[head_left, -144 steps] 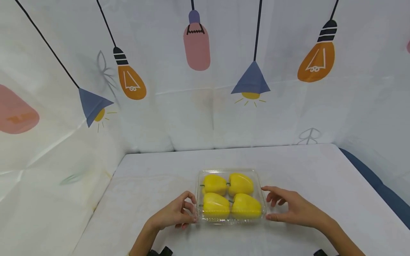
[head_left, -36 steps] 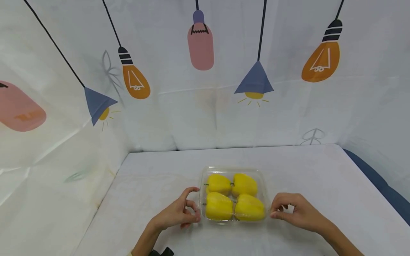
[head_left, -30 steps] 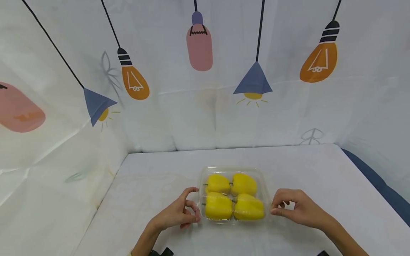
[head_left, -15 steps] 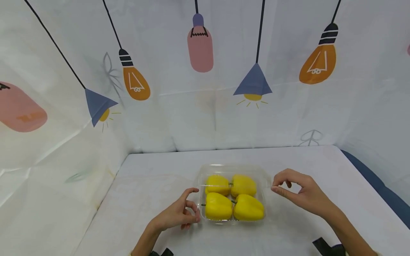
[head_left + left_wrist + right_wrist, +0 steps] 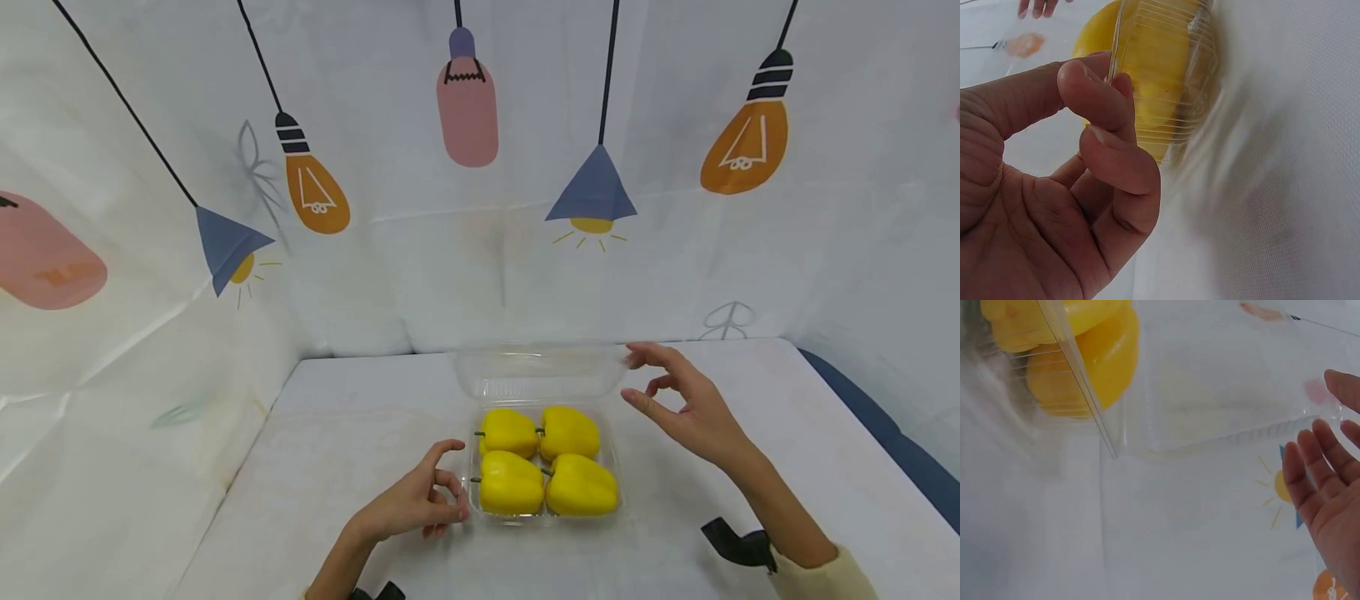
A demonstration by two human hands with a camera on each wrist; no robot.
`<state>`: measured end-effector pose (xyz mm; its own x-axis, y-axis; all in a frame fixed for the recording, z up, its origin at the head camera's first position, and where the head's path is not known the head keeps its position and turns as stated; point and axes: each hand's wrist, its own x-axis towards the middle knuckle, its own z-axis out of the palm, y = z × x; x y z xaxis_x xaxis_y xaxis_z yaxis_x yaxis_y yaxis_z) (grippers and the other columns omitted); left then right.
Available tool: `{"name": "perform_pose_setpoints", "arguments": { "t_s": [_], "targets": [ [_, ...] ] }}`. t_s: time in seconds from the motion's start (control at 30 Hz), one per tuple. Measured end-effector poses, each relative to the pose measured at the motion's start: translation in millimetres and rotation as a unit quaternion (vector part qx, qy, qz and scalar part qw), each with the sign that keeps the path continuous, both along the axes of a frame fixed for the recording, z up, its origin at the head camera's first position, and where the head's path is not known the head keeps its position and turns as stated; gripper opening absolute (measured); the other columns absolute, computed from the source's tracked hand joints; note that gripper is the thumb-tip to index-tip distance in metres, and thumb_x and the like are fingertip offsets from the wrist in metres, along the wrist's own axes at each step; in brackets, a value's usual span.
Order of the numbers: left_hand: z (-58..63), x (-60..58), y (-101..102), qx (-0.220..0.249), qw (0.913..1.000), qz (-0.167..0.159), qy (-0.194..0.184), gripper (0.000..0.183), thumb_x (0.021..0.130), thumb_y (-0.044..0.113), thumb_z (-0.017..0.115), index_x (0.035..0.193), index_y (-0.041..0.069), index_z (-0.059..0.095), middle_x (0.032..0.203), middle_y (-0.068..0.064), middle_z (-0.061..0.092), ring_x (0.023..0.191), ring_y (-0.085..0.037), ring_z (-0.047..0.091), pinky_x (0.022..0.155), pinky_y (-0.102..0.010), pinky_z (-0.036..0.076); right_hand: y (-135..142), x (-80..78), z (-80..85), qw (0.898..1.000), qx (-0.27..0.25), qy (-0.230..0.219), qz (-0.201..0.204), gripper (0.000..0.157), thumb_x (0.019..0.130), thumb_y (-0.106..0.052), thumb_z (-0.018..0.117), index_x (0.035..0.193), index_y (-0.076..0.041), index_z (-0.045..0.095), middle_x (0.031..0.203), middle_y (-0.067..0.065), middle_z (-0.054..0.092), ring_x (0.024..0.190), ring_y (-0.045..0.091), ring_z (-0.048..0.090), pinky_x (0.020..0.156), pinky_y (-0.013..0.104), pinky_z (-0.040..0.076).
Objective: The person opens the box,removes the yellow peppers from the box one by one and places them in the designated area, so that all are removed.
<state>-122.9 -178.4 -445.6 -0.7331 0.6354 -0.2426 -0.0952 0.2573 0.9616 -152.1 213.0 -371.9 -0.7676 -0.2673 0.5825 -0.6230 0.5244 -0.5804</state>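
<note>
In the head view a clear plastic clamshell box (image 5: 517, 522) stands on the table with several yellow bell peppers (image 5: 510, 483) inside. Its transparent lid (image 5: 540, 372) is swung up and back at the far side. My left hand (image 5: 420, 496) is at the box's left wall; the left wrist view shows its curled fingers (image 5: 1125, 165) pinching the thin rim. At the lid's right edge is my right hand (image 5: 686, 404), thumb and fingers spread apart. The right wrist view has the straight fingers (image 5: 1329, 465) beside the lid's corner; contact is hard to tell.
The white table (image 5: 360, 417) reaches back to a white curtain (image 5: 420, 275) printed with lamps and bulbs. A dark blue object (image 5: 877, 425) lies beyond the table's right edge. A black strap mount (image 5: 738, 546) sits on the right wrist.
The box was closed; its lid has risen and tilted backward. My right hand has moved up and away from the box's front right corner, its pinched fingers now spread. The left hand stays put.
</note>
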Motion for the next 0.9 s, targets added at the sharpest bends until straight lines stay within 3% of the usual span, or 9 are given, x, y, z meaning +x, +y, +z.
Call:
{"name": "perform_pose_setpoints", "arguments": {
  "t_s": [0.27, 0.57, 0.77, 0.9],
  "targets": [
    [-1.0, -1.4, 1, -0.003, 1.0000, 0.002, 0.000, 0.083, 0.086, 0.015, 0.069, 0.145, 0.018, 0.012, 0.095, -0.012, 0.063, 0.055, -0.019, 0.056, 0.047, -0.027, 0.047, -1, -19.5, -16.3, 0.999, -0.024, -0.038, 0.024, 0.097, 0.078, -0.002, 0.074, 0.151, -0.023, 0.015, 0.135, 0.004, 0.048, 0.116, 0.009, 0.048, 0.084, 0.018, 0.046],
    [1.3, -0.5, 1, -0.007, 0.9999, 0.004, -0.006, 0.083, 0.085, 0.015, 0.069, 0.145, 0.019, 0.013, 0.095, -0.011, 0.062, 0.056, -0.019, 0.057, 0.047, -0.027, 0.047, -5, -27.6, -41.3, 0.996, 0.050, -0.067, 0.022, 0.087, 0.085, -0.017, 0.071, 0.151, -0.026, 0.015, 0.152, -0.004, 0.027, 0.127, 0.020, 0.043, 0.094, 0.026, 0.043],
    [1.9, -0.5, 0, -0.006, 1.0000, 0.001, -0.005, 0.082, 0.085, 0.015, 0.069, 0.145, 0.017, 0.013, 0.095, -0.011, 0.062, 0.056, -0.018, 0.057, 0.048, -0.026, 0.047, -7, -33.2, -57.2, 0.993, 0.044, -0.106, 0.036, 0.086, 0.088, -0.019, 0.068, 0.151, -0.027, 0.011, 0.155, 0.003, 0.018, 0.130, 0.028, 0.039, 0.093, 0.047, 0.045],
    [1.5, -0.7, 0, -0.004, 1.0000, -0.001, -0.006, 0.082, 0.086, 0.014, 0.068, 0.145, 0.016, 0.012, 0.095, -0.012, 0.062, 0.056, -0.017, 0.057, 0.048, -0.026, 0.047, -8, -35.7, -64.9, 0.989, 0.037, -0.136, 0.043, 0.081, 0.090, -0.021, 0.065, 0.151, -0.028, 0.011, 0.156, 0.007, 0.015, 0.133, 0.031, 0.036, 0.093, 0.051, 0.044]
  ]
}}
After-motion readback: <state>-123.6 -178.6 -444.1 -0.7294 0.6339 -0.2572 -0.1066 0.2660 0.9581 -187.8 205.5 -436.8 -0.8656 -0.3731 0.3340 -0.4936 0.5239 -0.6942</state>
